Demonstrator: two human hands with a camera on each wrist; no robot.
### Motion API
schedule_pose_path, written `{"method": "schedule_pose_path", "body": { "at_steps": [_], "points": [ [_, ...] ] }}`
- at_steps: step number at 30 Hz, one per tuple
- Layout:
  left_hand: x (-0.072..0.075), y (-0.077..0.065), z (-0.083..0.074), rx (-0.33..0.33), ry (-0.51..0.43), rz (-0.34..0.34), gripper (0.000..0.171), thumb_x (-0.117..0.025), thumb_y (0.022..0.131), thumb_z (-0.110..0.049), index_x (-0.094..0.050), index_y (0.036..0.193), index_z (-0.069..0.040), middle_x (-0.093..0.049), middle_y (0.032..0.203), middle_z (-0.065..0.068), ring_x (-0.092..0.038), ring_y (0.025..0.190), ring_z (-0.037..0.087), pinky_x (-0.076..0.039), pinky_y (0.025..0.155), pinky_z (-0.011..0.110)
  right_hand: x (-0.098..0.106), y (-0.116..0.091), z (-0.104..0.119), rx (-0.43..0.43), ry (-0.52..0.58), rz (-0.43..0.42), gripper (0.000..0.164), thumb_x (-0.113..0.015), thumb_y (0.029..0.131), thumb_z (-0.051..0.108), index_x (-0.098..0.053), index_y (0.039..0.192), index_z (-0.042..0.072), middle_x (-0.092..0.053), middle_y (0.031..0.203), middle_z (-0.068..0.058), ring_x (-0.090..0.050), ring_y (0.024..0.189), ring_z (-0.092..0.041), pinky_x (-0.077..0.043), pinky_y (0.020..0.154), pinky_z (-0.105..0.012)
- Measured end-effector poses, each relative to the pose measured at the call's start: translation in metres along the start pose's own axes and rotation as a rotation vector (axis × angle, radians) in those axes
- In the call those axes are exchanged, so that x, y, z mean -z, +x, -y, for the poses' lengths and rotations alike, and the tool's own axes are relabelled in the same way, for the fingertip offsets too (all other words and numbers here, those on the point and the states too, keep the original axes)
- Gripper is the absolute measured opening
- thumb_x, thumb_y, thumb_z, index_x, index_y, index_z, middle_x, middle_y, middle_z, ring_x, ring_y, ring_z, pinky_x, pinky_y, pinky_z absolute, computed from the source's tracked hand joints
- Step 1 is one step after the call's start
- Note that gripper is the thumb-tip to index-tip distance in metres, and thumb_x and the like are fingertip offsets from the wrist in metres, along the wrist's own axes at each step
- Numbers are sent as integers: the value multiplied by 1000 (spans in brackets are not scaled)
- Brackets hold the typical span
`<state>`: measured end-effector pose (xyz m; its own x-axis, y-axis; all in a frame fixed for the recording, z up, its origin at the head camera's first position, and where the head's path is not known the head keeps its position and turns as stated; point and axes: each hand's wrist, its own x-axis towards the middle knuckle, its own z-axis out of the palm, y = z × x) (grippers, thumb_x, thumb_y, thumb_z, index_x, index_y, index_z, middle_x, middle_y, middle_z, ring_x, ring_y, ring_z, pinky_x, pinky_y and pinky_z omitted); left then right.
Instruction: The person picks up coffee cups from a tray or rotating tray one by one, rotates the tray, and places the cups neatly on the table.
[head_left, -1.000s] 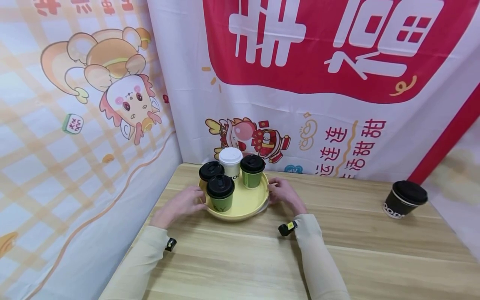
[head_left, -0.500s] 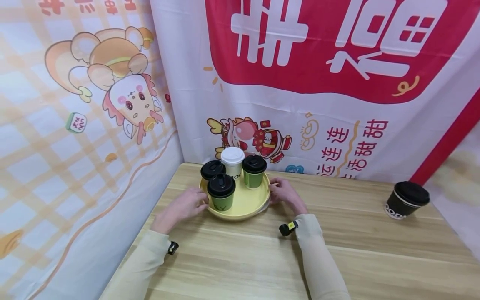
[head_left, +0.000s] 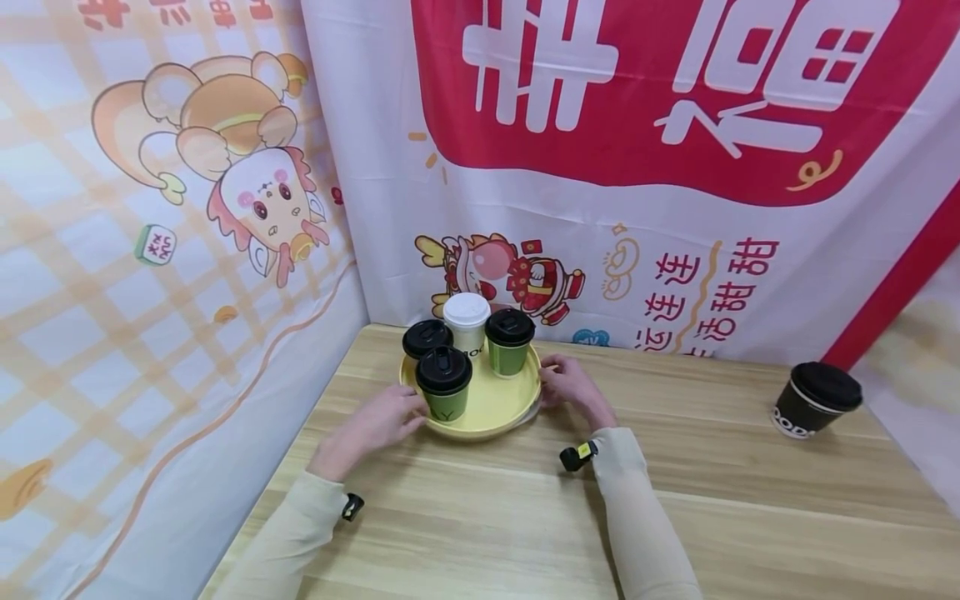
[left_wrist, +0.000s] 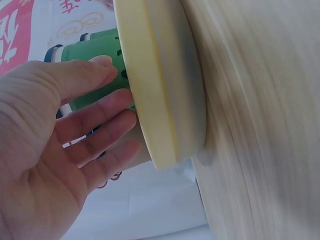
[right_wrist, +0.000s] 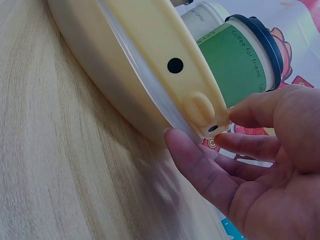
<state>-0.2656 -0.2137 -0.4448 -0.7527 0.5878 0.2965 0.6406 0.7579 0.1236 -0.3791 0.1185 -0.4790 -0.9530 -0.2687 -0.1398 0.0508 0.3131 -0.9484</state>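
A round yellow tray (head_left: 491,410) with a paler base stands on the table and holds several lidded paper coffee cups. In the head view, my left hand (head_left: 384,421) is at its left front, by a green cup (head_left: 447,406) with a black lid. The left wrist view has the left fingers loosely spread, tips right at the tray's rim (left_wrist: 145,85). On the opposite side, my right hand (head_left: 570,387) holds the tray's edge, thumb and fingers around a molded animal face (right_wrist: 200,108). Behind it rises another green cup (right_wrist: 235,62).
On the tray also stand a white-lidded cup (head_left: 467,321), a green cup (head_left: 510,343) and a black-lidded cup (head_left: 427,335). A dark cup (head_left: 816,400) stands far right on the wooden table (head_left: 465,517). Printed cloth (head_left: 390,208) hangs behind and left.
My left hand has shifted slightly right and toward the tray's front rim, beside the front green cup. The right hand stays at the tray's edge, and the cups keep their places on it.
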Motion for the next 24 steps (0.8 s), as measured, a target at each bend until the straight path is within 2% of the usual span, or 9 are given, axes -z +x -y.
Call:
{"method": "schedule_pose_path", "body": {
  "at_steps": [6,12,18,24],
  "points": [
    [-1,1,-3,-30,-14,10,14,-70,82,-21,-70,93,-14,-64,87,-1,-57,80,14,-49,75,34,1,1,-1,5,2,11,31,-50,91,10,-50,119,-4,-61,88,-18,-62,64,-25,-54,64,-48],
    [-6,1,-1,-34,-27,-8,12,-72,80,-21,-72,91,-16,-60,85,-1,-52,77,14,-46,71,34,1,2,-2,-17,7,9,31,-51,92,14,-51,118,-1,-62,86,-17,-63,66,-28,-54,66,-49],
    [-9,3,4,10,-47,14,9,-70,81,-20,-72,90,-17,-59,90,-1,-52,84,16,-45,78,36,1,1,-1,-23,12,13,32,-52,91,15,-50,120,0,-61,89,-18,-63,64,-25,-53,69,-51],
    [-11,3,10,57,-85,22,9,-71,81,-22,-71,88,-18,-59,92,-1,-52,88,18,-45,81,37,1,2,-3,-5,19,16,32,-51,91,13,-50,118,-2,-60,87,-16,-61,62,-21,-54,66,-49]
  ]
}}
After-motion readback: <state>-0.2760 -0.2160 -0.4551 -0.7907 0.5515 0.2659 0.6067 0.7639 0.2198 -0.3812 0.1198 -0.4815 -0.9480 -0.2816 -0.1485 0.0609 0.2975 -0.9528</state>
